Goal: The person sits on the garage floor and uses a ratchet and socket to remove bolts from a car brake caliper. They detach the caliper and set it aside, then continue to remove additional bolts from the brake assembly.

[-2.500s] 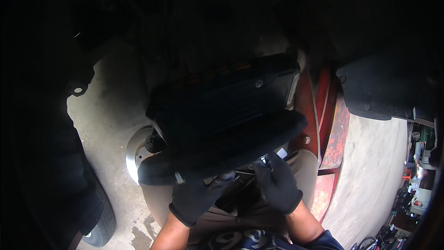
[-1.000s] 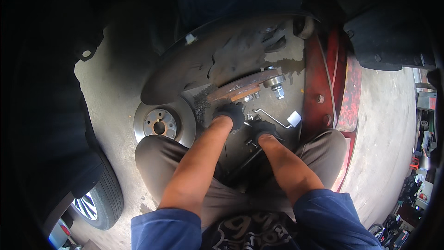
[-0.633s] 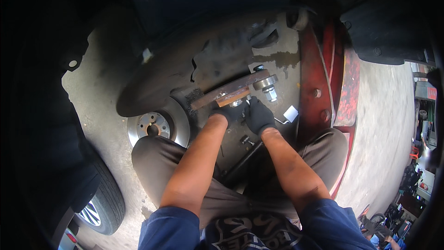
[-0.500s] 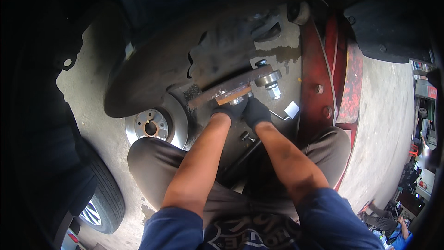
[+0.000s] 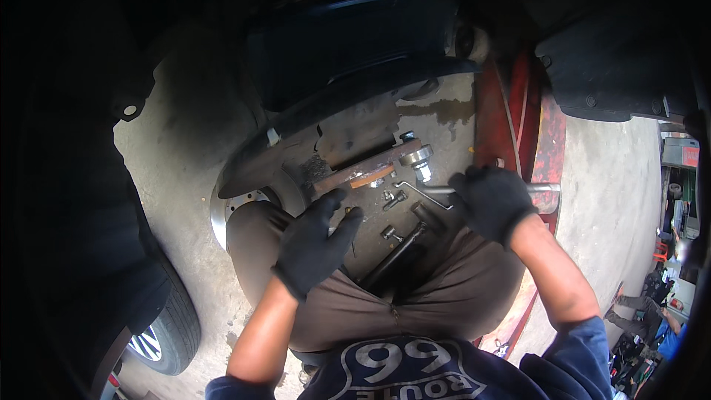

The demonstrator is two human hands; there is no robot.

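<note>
My right hand (image 5: 492, 204), in a black glove, is closed round a long silver metal bar (image 5: 544, 188) that sticks out on both sides of the fist. Its left end reaches close to a silver socket-like piece (image 5: 422, 172) below a round metal collar (image 5: 416, 155). My gloved left hand (image 5: 315, 244) is empty, thumb and fingers apart, in front of a rusty metal bar (image 5: 370, 168). Between the hands, small bolt-like parts (image 5: 396, 199) and a thin bent rod (image 5: 426, 194) lie on the floor. Nearer my lap is a dark long-handled tool (image 5: 396, 252), its head partly shaded.
A red floor jack (image 5: 511, 118) stands along the right. At the left, my knee partly covers a brake disc (image 5: 220, 215); a wheel with a tyre (image 5: 174, 326) is nearer. Dark car bodywork (image 5: 348, 37) hangs overhead. A person (image 5: 652, 318) is at the far right.
Both hands have left the rusty bar: the left came back and opened, the right moved right and now grips the silver bar. My view has shifted, and more small parts show on the floor.
</note>
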